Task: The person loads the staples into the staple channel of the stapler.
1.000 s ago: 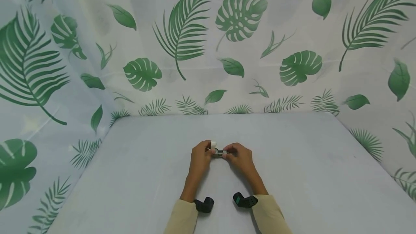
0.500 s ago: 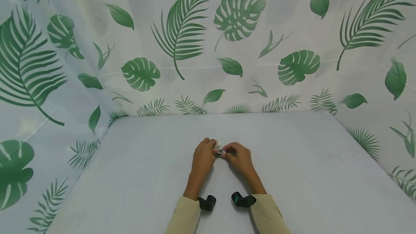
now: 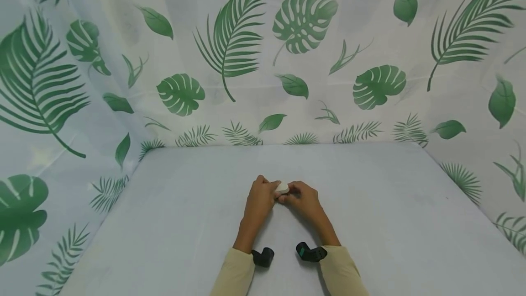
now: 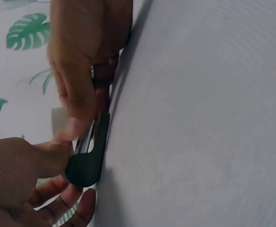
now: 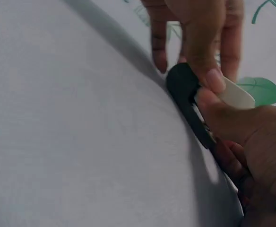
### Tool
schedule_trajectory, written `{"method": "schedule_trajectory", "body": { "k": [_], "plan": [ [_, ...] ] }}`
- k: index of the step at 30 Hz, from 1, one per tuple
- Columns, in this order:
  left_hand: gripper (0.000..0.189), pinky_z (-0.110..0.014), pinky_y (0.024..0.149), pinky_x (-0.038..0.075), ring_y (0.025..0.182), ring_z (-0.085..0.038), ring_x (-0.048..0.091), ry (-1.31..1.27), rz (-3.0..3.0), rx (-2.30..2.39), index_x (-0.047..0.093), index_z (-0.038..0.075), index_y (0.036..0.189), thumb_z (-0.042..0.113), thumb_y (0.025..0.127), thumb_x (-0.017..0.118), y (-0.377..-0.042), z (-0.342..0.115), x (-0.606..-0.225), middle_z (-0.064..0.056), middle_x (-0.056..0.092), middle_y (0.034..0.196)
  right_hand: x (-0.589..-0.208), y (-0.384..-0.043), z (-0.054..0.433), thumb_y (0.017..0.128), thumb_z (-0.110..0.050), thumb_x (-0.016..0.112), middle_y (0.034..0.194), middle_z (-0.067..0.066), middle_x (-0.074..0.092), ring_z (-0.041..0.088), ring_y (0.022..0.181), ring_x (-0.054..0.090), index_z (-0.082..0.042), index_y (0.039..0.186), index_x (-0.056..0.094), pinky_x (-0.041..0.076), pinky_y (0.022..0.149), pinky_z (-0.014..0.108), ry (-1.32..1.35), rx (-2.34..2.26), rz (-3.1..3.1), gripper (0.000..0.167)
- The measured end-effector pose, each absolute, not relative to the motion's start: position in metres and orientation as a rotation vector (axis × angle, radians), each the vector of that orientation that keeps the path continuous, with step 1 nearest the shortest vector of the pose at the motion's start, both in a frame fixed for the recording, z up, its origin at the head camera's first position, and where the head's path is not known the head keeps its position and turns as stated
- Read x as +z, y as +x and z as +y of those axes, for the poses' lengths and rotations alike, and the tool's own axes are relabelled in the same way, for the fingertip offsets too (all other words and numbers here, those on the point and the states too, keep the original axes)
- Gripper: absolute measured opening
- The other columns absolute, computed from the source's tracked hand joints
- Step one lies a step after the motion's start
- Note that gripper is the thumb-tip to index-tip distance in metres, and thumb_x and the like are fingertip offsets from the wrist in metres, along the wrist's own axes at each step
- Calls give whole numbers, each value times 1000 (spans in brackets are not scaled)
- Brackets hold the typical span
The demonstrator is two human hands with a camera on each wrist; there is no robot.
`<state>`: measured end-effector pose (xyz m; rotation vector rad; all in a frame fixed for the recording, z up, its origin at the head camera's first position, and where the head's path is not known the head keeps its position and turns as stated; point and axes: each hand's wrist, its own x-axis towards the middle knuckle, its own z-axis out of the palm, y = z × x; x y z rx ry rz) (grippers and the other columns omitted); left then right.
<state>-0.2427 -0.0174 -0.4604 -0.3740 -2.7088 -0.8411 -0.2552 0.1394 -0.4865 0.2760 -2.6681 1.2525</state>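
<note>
Both hands meet over a small stapler with a dark body (image 4: 85,169), a metal inner rail and a white cover (image 3: 282,188). My left hand (image 3: 260,198) holds its rounded end between thumb and fingers. From the other side my right hand (image 3: 305,200) grips the body, its thumb near the rail in the right wrist view. There the white cover (image 5: 237,96) stands out at an angle from the dark part (image 5: 180,84). Fingers hide much of the stapler, and the dark side lies close to the table surface.
A white cloth-covered table (image 3: 185,223) spreads around the hands. Leaf-printed curtains (image 3: 242,118) rise behind it and at both sides. Each wrist wears a black camera, such as the left wrist camera (image 3: 263,257).
The white cover, upright at the left earlier, now lies over the middle and hides the metal rail from the head view. My left hand has shifted slightly right; the right hand barely moved.
</note>
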Motion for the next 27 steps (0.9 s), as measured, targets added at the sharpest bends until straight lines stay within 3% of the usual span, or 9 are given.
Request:
{"method": "schedule_trajectory", "body": {
  "k": [5,8,20,27],
  "plan": [
    [32,-44,86,51,100,-27,60,-304,-2668,-1260,70,11,121,28,95,62,-246,-32,-471,-16,64,110,-486,-259,138,93,-44,63,107,8,72,27,106,65,-9,107,71,49,92,48,182,1270,-2747,39],
    [28,-47,89,50,104,-29,62,-277,-2626,-1374,70,11,120,24,96,61,-246,-36,-474,-16,65,114,-486,-262,136,97,-48,55,104,7,73,26,103,66,-10,103,73,50,89,47,116,1256,-2730,42],
    [26,-44,83,50,100,-28,59,-244,-2617,-1375,73,10,114,23,92,66,-244,-28,-476,-15,63,109,-486,-260,137,96,-30,62,98,8,75,27,91,70,-11,102,75,50,83,49,208,1196,-2643,24],
    [27,-45,85,51,101,-28,60,-273,-2612,-1356,72,9,116,22,93,66,-246,-29,-472,-16,64,111,-482,-263,138,97,-33,61,102,10,75,27,93,69,-10,106,74,51,82,48,232,1199,-2644,28]
  ]
}}
